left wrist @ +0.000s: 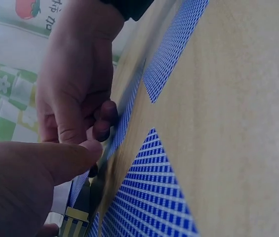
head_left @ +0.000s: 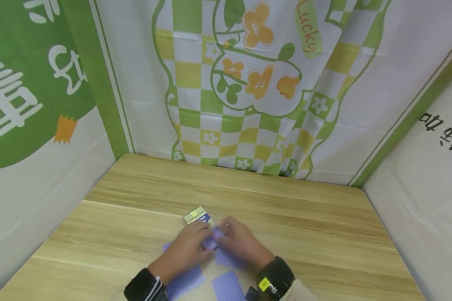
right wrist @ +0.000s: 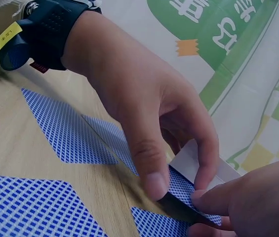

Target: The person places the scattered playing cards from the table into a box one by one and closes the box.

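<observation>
My left hand (head_left: 186,251) holds a small stack of playing cards (head_left: 209,243), backs up, its thumb along the near edge and its fingers across the far side. At the right end of the stack, my right hand (head_left: 242,241) pinches the edge between thumb and fingers, as seen in the right wrist view. The backs carry a fine blue and white check. Several cards of the same kind lie face down on the table below, one card (head_left: 229,286) in front of the hands and another card (head_left: 186,281) by the left wrist.
A striped card box (head_left: 196,214) in yellow, white and blue lies just beyond the hands. The wooden table (head_left: 305,217) meets printed cloth walls at the back and both sides. Dark bands with small devices are on both wrists.
</observation>
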A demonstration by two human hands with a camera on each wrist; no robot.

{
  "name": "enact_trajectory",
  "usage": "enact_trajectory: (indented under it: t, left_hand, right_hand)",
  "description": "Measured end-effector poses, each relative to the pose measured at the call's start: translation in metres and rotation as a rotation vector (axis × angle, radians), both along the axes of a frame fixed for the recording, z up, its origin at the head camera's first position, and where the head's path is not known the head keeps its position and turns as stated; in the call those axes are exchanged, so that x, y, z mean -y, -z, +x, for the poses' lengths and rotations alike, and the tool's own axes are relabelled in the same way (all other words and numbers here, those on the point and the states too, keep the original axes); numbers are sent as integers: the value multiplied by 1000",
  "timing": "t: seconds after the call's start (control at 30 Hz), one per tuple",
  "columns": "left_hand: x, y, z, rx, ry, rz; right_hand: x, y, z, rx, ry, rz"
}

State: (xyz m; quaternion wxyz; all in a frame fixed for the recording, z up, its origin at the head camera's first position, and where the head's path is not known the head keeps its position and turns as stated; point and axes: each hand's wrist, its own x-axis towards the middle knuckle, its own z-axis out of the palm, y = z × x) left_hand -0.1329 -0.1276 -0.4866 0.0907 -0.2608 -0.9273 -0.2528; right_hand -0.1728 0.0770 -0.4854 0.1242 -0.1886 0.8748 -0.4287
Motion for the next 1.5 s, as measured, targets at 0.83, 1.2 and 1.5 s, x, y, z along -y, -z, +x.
enact_trajectory:
  t: [0.83,1.2,1.5]
  left_hand:
    - [-10,3,-9,-96,-155,-67]
    - [-13,0,-14,-87,-213,-49]
    - [-14,4,-15,-83,-209,-68]
  right_hand:
    - [-22,-28,30,-357,-95,358]
    - [-38,-34,51,-416,-218,500]
    - [-38,-34,61,-520,-345,574]
